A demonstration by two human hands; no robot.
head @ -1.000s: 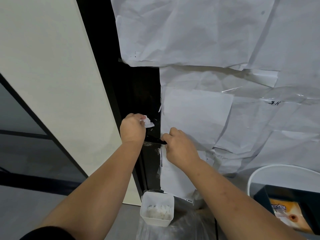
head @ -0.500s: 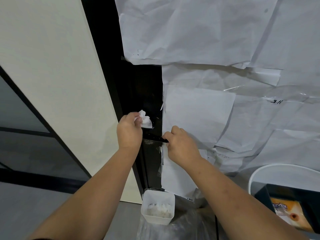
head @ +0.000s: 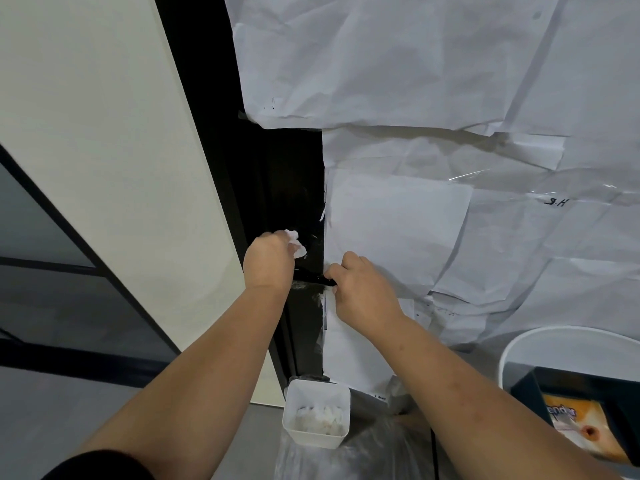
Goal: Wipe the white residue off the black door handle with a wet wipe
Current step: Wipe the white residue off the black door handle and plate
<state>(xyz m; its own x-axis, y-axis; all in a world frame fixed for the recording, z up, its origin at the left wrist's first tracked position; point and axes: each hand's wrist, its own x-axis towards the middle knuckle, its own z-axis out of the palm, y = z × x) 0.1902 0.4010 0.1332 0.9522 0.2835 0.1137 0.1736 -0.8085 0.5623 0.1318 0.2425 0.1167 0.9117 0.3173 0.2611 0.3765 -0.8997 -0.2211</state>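
The black door handle [head: 313,278] runs sideways across the dark door strip, seen between my two hands. My left hand [head: 268,263] grips a crumpled white wet wipe [head: 297,244] at the handle's left end, the wipe sticking out above my fingers. My right hand [head: 360,289] pinches the handle's right tip. White smears [head: 306,288] show on the black surface just under the handle. The handle's left part is hidden behind my left hand.
White paper sheets [head: 415,220] cover the door to the right. A cream wall panel [head: 104,168] stands on the left. Below sit a small white bin [head: 316,415] with used wipes, clear plastic sheeting [head: 346,455], and a white bucket [head: 554,337] holding a wipes pack.
My left hand with the wipe shifted slightly along the handle's left end, and the wipe now sits a little lower by my fingers. My right hand stays on the handle's tip.
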